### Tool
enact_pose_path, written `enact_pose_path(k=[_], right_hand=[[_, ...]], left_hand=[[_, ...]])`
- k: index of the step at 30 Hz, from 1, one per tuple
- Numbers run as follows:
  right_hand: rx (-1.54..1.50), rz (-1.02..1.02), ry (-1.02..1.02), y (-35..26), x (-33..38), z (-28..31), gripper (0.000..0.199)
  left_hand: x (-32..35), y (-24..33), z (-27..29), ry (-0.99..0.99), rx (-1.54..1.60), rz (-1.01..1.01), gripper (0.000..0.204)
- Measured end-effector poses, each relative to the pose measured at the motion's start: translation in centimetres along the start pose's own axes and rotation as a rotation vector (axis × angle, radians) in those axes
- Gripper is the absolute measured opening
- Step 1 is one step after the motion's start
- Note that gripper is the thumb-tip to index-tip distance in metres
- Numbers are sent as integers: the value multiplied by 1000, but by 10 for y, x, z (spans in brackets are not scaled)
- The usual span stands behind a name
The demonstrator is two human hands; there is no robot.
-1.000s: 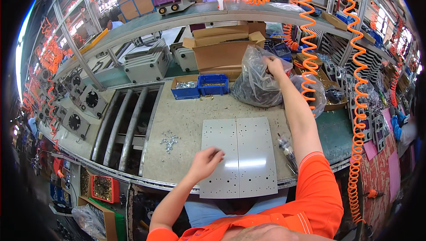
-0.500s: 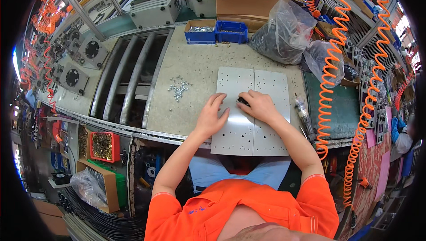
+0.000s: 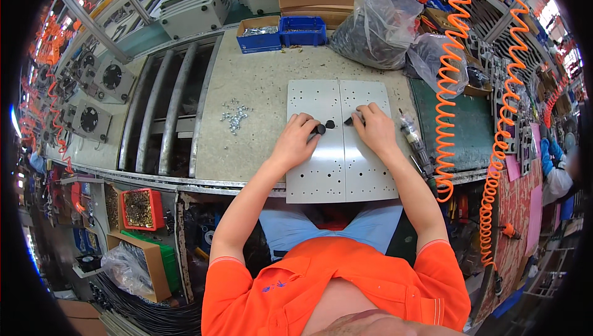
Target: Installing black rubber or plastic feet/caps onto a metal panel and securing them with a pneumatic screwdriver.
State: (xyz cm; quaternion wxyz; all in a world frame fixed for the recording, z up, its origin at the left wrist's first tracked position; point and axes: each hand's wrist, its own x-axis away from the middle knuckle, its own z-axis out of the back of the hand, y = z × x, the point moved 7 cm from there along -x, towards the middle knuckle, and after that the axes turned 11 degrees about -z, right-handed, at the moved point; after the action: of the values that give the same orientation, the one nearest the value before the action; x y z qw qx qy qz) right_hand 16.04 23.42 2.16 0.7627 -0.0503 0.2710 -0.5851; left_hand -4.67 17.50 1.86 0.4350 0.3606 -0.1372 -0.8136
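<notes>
Head view: 2 grey metal plates [image 3: 341, 141] with rows of small holes lie side by side at the middle of the frame, on a speckled grey surface [image 3: 259, 89], their near ends reaching past its front edge. The left hand [image 3: 298, 140] rests on the left plate, its fingers [image 3: 312, 127] pinching a small black plug [image 3: 320, 129]. A 2nd black plug [image 3: 330, 124] lies just beside it, loose on the plate. The right hand [image 3: 373, 127] rests on the right plate, fingers curled on another small dark piece [image 3: 349, 121] at the seam between the plates; how firmly it is gripped I cannot tell. A heap of small silvery screws [image 3: 235, 115] lies left of the plates. Two blue bins [image 3: 281, 32] stand at the upper middle, clear bags of dark parts [image 3: 377, 27] to their right. An orange coiled hose [image 3: 448, 89] hangs down the right side, and a screwdriver [image 3: 412, 141] lies right of the plates.
</notes>
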Motion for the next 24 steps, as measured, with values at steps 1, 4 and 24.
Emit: enact_pose_path(k=[1, 4, 24], right_hand=[[4, -53, 3, 6, 0, 1, 23], [53, -106, 39, 22, 1, 13, 25], [-1685, -640, 117, 69, -216, 99, 24]], left_hand=[[1, -1, 0, -41, 16, 28, 28], [7, 3, 3, -82, -11, 10, 33], [3, 8, -4, -9, -95, 56, 29]])
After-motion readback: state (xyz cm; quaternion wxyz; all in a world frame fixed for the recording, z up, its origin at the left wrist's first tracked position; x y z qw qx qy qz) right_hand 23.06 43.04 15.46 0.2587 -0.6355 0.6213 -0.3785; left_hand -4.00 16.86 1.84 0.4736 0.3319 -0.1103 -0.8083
